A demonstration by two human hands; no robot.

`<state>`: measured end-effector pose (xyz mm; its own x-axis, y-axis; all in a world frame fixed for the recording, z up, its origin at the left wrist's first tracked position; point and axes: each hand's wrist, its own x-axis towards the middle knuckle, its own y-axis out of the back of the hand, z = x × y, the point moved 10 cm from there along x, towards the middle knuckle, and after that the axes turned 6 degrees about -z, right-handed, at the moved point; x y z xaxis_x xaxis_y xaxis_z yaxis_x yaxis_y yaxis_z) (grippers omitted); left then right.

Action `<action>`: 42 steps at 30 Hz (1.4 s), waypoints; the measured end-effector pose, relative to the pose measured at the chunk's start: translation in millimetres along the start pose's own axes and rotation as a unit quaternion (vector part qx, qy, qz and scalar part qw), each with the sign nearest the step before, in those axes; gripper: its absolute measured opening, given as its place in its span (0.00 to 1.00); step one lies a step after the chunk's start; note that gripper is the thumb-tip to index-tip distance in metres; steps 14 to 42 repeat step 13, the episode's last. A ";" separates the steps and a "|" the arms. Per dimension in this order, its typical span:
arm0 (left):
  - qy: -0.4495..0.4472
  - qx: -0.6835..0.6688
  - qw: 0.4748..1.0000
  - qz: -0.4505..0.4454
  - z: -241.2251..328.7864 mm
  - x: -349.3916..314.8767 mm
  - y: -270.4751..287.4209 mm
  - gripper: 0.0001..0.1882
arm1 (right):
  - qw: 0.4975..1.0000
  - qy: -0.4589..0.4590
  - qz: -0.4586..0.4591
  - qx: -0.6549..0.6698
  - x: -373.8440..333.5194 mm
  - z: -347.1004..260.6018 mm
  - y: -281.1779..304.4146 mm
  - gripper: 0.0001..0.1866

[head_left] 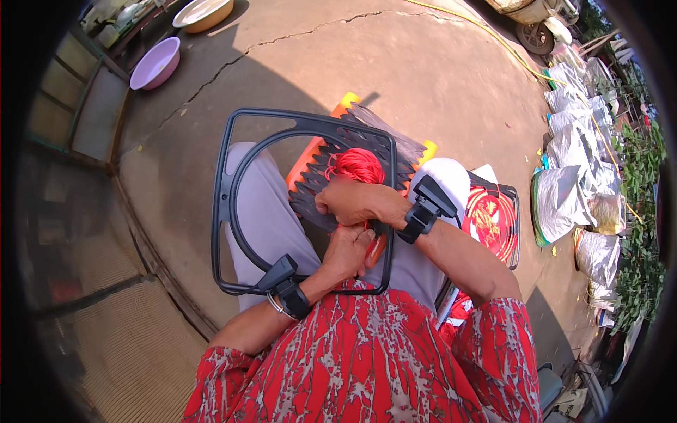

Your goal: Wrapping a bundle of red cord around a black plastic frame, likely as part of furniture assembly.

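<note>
A black plastic frame (220,197) with a large round opening rests across my lap. My left hand (350,250) is closed at its near right part, pinching red cord (338,227) that shows between my hands. Just above it, my right hand (345,201) is curled shut; what its fingers hold is hidden. Beyond the right hand, a bundle of red cord (358,165) lies on a dark grey slatted piece with orange edges (305,163), between my knees. A small orange piece (377,250) shows beside my left hand, its kind unclear.
By my right leg, coiled red cord (490,218) lies in another black frame (516,233). White sacks (564,194) line the right side near plants. A purple basin (156,65) and a tan basin (203,14) sit far left. A yellow hose (504,41) crosses the concrete.
</note>
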<state>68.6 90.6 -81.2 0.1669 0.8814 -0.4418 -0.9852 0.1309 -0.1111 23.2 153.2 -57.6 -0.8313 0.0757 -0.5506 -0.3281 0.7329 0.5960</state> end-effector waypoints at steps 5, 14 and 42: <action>0.019 -0.033 0.999 0.001 6.2 -2.8 10.2 0.19 | 0.928 0.139 0.276 0.210 -55.8 -37.1 55.6 0.14; 0.007 -0.117 0.992 0.053 13.1 27.9 48.4 0.17 | 0.778 0.006 0.438 0.451 -150.4 1.0 20.9 0.09; 0.007 -0.117 0.992 0.053 13.1 27.9 48.4 0.17 | 0.778 0.006 0.438 0.451 -150.4 1.0 20.9 0.09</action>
